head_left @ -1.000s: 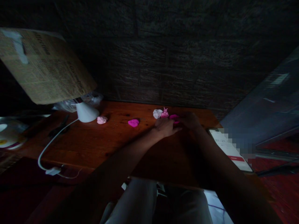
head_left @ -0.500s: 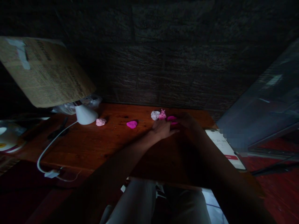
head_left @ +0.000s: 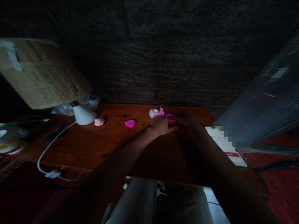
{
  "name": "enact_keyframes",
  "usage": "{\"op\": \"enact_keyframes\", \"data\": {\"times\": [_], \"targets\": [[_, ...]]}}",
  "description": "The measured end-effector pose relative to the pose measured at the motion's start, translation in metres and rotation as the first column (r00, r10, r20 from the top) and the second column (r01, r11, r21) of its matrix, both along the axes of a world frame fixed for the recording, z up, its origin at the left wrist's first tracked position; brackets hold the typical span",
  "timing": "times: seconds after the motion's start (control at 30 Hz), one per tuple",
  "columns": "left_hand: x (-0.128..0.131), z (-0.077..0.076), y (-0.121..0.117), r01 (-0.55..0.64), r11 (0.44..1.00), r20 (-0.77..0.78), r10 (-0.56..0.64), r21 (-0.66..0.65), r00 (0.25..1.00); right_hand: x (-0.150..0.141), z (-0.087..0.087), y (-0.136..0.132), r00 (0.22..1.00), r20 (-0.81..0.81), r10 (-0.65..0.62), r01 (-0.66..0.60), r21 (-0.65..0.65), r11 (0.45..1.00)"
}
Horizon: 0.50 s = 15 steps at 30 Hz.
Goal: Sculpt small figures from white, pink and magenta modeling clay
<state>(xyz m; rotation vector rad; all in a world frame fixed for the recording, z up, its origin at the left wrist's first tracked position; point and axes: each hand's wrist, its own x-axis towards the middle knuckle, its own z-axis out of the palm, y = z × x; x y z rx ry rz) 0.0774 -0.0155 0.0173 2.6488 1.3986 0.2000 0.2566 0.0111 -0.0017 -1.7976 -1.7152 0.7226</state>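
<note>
A flattened magenta piece of modelling clay point(head_left: 170, 117) lies near the back of the table, between my hands. My left hand point(head_left: 160, 126) is palm down at its left, thumb stretched out to the right, other fingertips partly hidden. At the piece's right edge my right hand point(head_left: 186, 119) has its fingers drawn together on the clay; this hand is in deep shadow. Just behind my left hand stands a small pink clay figure point(head_left: 161, 112) with two thin upright points. A whitish crumpled lump point(head_left: 153, 113) touches its left side. Farther left are a magenta clay lump point(head_left: 130, 123) and a pale pink lump point(head_left: 99, 122).
On the left stands a lamp point(head_left: 84, 115) with a newsprint-covered shade and a white cord hanging over the table point(head_left: 112, 140) edge. Dark scissors point(head_left: 57, 132) and a white cup point(head_left: 9, 141) lie beyond. A phone point(head_left: 225, 146) rests at the right edge. A dark wall is behind.
The view has shifted slightly. Both hands stay at the flattened magenta clay with only small finger movements. The lumps and the pink figure stay in place.
</note>
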Motion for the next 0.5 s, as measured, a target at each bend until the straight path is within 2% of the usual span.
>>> {"op": "enact_keyframes", "data": {"times": [0.13,0.27,0.5], "targets": [[0.001,0.0,-0.001,-0.016,1.0,0.017,0.016,-0.003,1.0,-0.001,0.007,-0.008,0.979,-0.176,-0.103,0.087,-0.096,0.992],[0.001,-0.008,0.001,0.007,0.998,0.046,-0.01,0.055,0.999,-0.002,0.01,-0.012,0.953,-0.243,-0.182,0.151,-0.138,0.979],[-0.008,-0.014,0.003,0.031,0.997,0.113,-0.038,0.064,0.993,0.001,0.013,-0.013,0.947,-0.28,-0.16,0.121,-0.151,0.981]]}}
